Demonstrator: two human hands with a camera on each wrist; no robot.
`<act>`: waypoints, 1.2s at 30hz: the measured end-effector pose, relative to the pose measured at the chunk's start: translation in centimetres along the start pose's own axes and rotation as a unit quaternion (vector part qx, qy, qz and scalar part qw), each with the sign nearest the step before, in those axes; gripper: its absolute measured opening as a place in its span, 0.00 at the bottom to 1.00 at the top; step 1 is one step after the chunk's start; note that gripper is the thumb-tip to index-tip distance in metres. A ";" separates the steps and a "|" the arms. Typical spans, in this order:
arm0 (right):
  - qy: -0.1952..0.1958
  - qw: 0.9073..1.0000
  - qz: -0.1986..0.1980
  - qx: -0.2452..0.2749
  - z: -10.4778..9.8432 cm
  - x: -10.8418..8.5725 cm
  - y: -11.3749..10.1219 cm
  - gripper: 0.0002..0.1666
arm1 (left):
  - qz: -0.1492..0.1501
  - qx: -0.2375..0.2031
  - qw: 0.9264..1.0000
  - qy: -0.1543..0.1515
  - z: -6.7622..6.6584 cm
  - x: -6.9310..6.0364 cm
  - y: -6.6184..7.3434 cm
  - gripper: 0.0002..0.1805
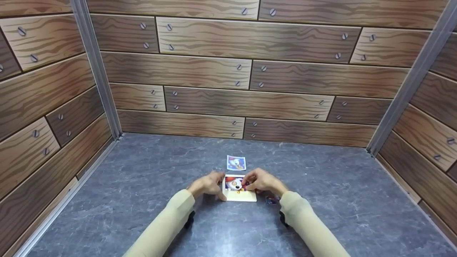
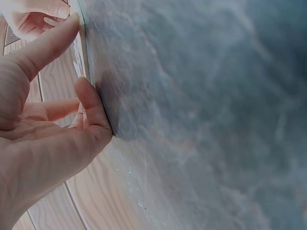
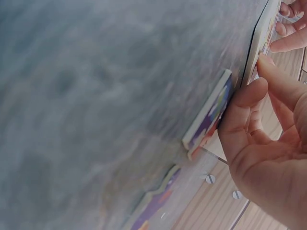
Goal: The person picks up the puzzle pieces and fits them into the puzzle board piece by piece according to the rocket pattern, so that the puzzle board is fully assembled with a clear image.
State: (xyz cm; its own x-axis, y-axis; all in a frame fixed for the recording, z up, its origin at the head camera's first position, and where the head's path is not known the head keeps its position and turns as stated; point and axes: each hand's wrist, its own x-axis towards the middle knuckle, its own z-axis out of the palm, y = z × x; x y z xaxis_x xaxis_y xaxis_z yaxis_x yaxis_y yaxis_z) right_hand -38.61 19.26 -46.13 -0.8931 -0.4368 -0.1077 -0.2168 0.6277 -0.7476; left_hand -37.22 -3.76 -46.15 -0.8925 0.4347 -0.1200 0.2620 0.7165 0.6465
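A cream-framed puzzle board (image 1: 241,196) lies flat on the table. Picture pieces (image 1: 234,183) with a white cartoon face cover its upper part, while the lower part shows bare cream. My left hand (image 1: 210,183) holds the board's left side, thumb near the lower corner and a finger near the upper one; the left wrist view shows fingertips (image 2: 88,96) against its edge. My right hand (image 1: 262,181) reaches over the board's right side with curled fingers, pinching a puzzle piece at the picture's right; the fingers mostly hide it. In the right wrist view, thumb and fingers (image 3: 252,93) meet at the board's edge.
Behind the board lies a small picture card (image 1: 236,163) with a similar face. Right of the board, partly under the right wrist, is a loose dark puzzle piece (image 1: 271,200). The right wrist view shows loose pieces (image 3: 208,115) on the table. Wood-print walls (image 1: 246,75) surround the grey table.
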 end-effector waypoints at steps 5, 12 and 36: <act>-0.015 1.000 -0.002 0.015 -0.2 -0.1 0.1 0.10 | 0.002 0.007 1.000 0.000 0.0 0.1 0.0 0.33; -0.030 0.998 0.012 0.062 -1.4 -0.8 0.8 0.15 | -0.005 -0.006 1.000 0.000 0.4 0.2 0.0 0.35; -0.099 0.993 -0.050 -0.027 -5.6 -4.6 4.0 0.16 | 0.011 0.015 1.000 -0.013 -0.2 0.1 -0.2 0.31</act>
State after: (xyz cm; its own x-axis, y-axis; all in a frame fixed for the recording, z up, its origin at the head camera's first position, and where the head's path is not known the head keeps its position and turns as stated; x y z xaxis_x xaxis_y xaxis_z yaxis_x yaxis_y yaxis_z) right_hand -37.64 27.41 -44.96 -0.7723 -0.6134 -0.1653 -0.3257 0.6057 -0.7260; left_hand -37.45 -3.96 -46.11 -0.8767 0.4645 -0.1247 0.2937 0.7224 0.6260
